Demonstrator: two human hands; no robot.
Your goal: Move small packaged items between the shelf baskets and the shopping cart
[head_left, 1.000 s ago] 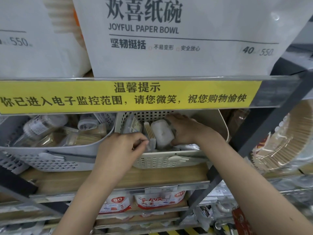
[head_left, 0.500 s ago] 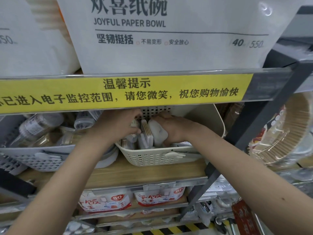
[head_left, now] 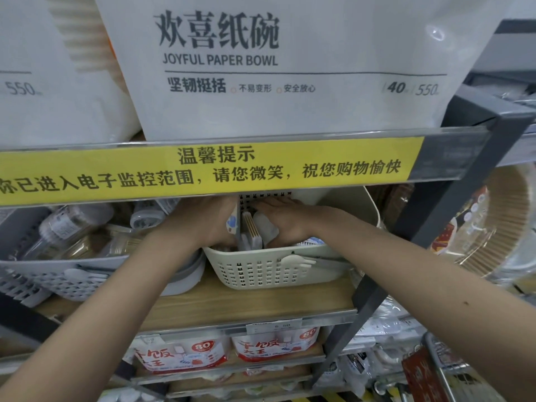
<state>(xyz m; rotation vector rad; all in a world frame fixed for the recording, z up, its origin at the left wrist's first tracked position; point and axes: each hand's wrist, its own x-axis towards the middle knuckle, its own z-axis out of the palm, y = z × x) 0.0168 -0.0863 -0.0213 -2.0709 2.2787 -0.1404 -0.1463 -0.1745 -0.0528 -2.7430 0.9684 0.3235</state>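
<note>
Shelf basket, cream, perforated — both hands inside, packets being set upright

Cream basket (head_left: 261, 274) on wooden shelf (head_left: 246, 303); small packets (head_left: 251, 230) stand on edge between the hands, likely so they file in rows; left hand (head_left: 208, 224) braces one side, right hand (head_left: 282, 220) curls round a white packet (head_left: 265, 227); left fingers hidden — grip cannot be told; cart corner (head_left: 435, 369) at lower right
</note>
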